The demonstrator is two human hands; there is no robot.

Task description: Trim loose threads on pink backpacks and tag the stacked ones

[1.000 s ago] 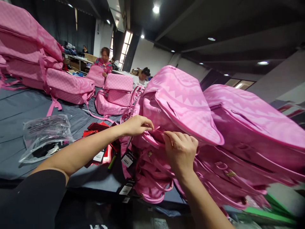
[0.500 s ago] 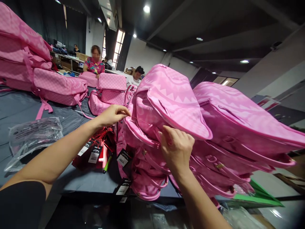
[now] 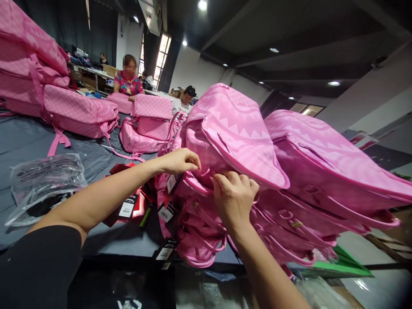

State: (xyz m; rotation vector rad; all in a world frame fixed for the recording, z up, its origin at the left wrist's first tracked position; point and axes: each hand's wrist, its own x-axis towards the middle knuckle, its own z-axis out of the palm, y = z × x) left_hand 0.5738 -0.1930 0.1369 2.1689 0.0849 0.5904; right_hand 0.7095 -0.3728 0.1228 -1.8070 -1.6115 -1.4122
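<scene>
A pink patterned backpack (image 3: pixel 240 124) tops the nearer stack, its zigzag-printed front facing up. My left hand (image 3: pixel 184 160) is pinched beside a small pink strap loop (image 3: pixel 205 172) on the bag. A black hang tag (image 3: pixel 172 182) with a white label dangles below the left hand. My right hand (image 3: pixel 236 195) is closed at the bag's edge, thumb and forefinger pressed together just right of the loop. The thin string between the hands hardly shows now. More hang tags (image 3: pixel 127 207), with red packets, lie on the table below the left forearm.
Another backpack stack (image 3: pixel 322 150) stands close on the right. More pink bags (image 3: pixel 80 109) lie at the left and back. A clear plastic bag (image 3: pixel 48 184) and a green marker (image 3: pixel 146 217) rest on the dark-covered table (image 3: pixel 106 240). Co-workers (image 3: pixel 128 81) are across the table.
My left hand has moved right, close to the right hand. The thin string stretched between them is no longer taut in view. A hang tag now shows beneath the left hand.
</scene>
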